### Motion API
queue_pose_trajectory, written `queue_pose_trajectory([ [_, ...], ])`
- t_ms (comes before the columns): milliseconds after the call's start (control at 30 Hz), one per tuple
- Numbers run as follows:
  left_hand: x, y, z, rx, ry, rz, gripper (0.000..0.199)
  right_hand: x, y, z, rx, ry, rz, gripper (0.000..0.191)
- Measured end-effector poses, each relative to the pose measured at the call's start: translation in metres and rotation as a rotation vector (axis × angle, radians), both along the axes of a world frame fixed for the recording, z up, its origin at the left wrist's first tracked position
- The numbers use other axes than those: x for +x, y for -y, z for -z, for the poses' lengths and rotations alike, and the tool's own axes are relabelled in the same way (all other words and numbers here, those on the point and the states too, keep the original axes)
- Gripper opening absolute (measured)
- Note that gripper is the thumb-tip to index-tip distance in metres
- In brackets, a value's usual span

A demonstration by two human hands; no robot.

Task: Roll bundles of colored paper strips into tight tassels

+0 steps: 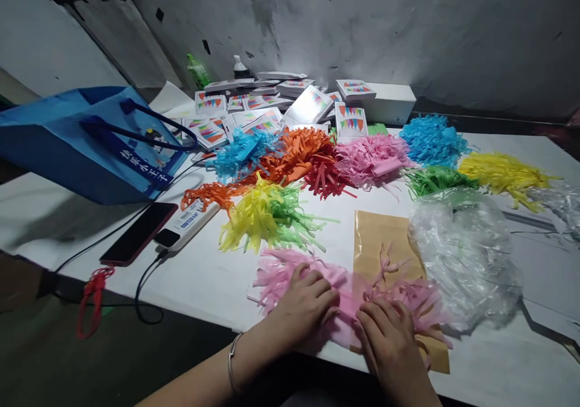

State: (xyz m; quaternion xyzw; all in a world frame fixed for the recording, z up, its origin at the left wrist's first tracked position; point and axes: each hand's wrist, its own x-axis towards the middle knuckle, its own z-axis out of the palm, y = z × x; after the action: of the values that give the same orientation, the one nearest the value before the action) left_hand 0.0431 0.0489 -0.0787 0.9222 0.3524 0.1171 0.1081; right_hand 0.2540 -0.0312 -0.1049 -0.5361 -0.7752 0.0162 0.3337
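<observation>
Pink fringed tissue paper [347,304] lies across the front of the table, its cut strips spread out at both ends. My left hand [308,298] rests on its left part, fingers bent and pressed together on the paper. At the right part, my right hand [385,331] has its fingers close together on the paper's near edge. Beneath the right end is a brown paper sheet [385,232]. Just behind the pink paper sits a yellow fringed bundle [254,214] beside a light green one [294,214].
Orange [299,150], pink [374,156] and blue [432,141] bundles line the middle, with boxes [308,104] behind. Clear plastic [466,256] lies right. A blue bag [104,147], phone [139,233], power bank [186,224] and cables are left.
</observation>
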Motion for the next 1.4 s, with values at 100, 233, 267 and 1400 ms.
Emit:
queue_pose_trajectory([
  [100,0.000,-0.010,-0.013,-0.003,-0.110,-0.206,0.026,-0.004,0.001,0.003,-0.007,-0.038,0.020,0.020],
  [233,-0.008,-0.013,-0.026,0.188,0.010,-0.463,0.039,-0.005,0.004,0.005,0.014,-0.043,0.014,0.021],
  [267,-0.008,-0.010,-0.026,0.220,0.076,-0.414,0.044,-0.004,0.004,0.005,0.015,-0.048,0.021,0.022],
  [1400,0.021,-0.022,-0.012,-0.045,-0.071,-0.186,0.028,-0.017,-0.005,0.003,-0.022,0.114,0.165,0.028],
])
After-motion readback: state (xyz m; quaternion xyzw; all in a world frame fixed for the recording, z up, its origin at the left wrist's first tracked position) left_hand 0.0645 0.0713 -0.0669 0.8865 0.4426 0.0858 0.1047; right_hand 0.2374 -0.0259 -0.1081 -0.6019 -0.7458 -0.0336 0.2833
